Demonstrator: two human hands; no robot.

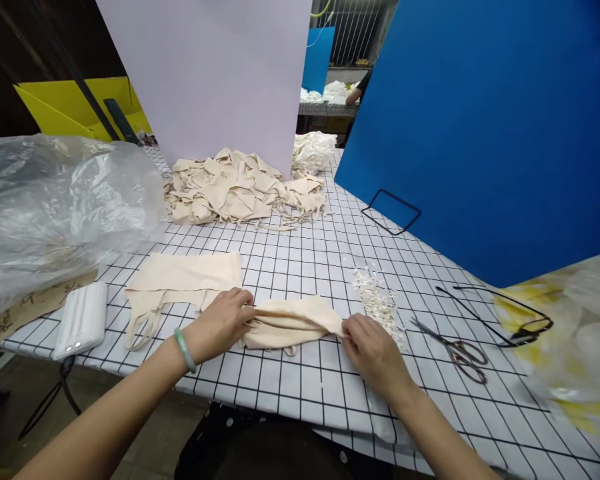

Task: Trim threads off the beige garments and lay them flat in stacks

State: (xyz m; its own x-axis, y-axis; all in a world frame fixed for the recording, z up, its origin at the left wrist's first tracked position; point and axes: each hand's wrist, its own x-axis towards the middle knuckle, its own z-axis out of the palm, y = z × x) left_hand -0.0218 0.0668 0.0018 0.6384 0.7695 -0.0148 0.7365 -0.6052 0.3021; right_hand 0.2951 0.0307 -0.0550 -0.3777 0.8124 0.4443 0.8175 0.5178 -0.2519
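Stretched between my two hands is a cream camisole top (293, 323), folded over on itself near the table's front edge. My left hand (225, 317), with a green bangle on its wrist, pinches its left end. At the other end, the fingers of my right hand (370, 350) close on the fabric. Another cream camisole (185, 272) lies flat just left of my left hand, its straps toward me. Part of that one is covered by the hand. Small white scraps (377, 303) are scattered beyond my right hand.
Scissors (455, 350) and black-framed glasses (525, 327) lie to the right. A heap of cream garments (235, 187) sits at the back before a pale panel (215, 73). A blue board (485, 133) leans at right. Clear plastic (70, 207) and a white power bank (83, 317) are left.
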